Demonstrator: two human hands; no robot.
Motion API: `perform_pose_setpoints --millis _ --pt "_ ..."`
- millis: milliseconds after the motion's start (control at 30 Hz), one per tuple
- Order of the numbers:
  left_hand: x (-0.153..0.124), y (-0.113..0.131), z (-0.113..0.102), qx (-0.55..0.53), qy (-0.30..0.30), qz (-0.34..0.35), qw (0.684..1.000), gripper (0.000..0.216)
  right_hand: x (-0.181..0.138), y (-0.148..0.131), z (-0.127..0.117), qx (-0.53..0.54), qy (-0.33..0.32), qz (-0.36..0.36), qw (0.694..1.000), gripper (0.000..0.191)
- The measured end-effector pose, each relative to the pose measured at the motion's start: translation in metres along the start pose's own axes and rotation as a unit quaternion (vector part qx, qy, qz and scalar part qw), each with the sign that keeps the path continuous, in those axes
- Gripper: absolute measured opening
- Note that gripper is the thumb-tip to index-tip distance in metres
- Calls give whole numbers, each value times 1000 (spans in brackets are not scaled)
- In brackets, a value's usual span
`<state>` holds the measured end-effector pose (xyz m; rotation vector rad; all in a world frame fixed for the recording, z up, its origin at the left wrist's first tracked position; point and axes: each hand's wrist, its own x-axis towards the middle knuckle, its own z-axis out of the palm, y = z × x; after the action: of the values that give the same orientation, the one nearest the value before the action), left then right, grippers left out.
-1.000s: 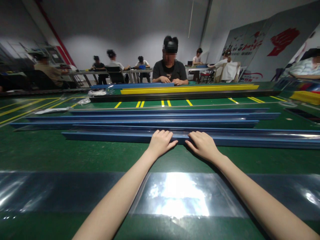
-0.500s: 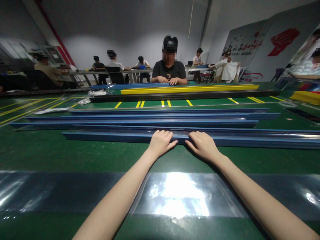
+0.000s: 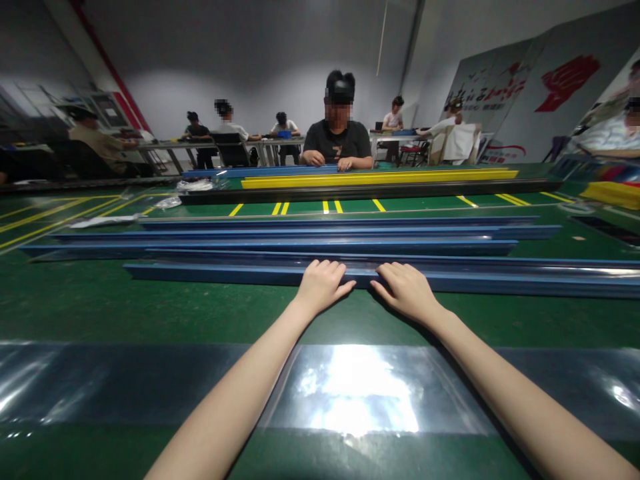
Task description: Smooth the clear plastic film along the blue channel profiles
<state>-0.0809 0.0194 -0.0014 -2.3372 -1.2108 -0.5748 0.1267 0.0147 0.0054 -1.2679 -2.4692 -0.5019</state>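
Observation:
Nearest me lies a long blue plastic channel strip (image 3: 215,274), running from left of centre past the right edge of the view. My left hand (image 3: 323,285) is closed over its near wall, fingers on top and thumb along the front. A short way to the right, my right hand (image 3: 406,288) grips the same wall, its thumb pointing at the other thumb. The fingertips of both hands dip behind the wall and are hidden. Under my forearms a wide band of clear plastic film (image 3: 135,383) stretches across the green table (image 3: 150,320).
Several more blue strips (image 3: 300,245) lie just beyond. Farther back are a black strip (image 3: 280,195), a yellow strip (image 3: 380,180) and crumpled clear plastic (image 3: 197,186). A dark flat object (image 3: 607,230) lies at right. Across the table sits a co-worker (image 3: 337,137); others sit behind.
My hands and the blue strip stay put. Across the table, the co-worker's hands have moved farther apart.

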Motion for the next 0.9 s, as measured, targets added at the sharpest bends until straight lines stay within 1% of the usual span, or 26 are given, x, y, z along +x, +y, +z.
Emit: perform_pose_setpoints --millis 700,900 --pt "0 0 3 -15 -3 -6 1000 34 0 1 2 3 17 -3 1000 28" --pt "-1 0 3 -16 1 -7 1000 36 0 1 3 4 14 -4 1000 28"
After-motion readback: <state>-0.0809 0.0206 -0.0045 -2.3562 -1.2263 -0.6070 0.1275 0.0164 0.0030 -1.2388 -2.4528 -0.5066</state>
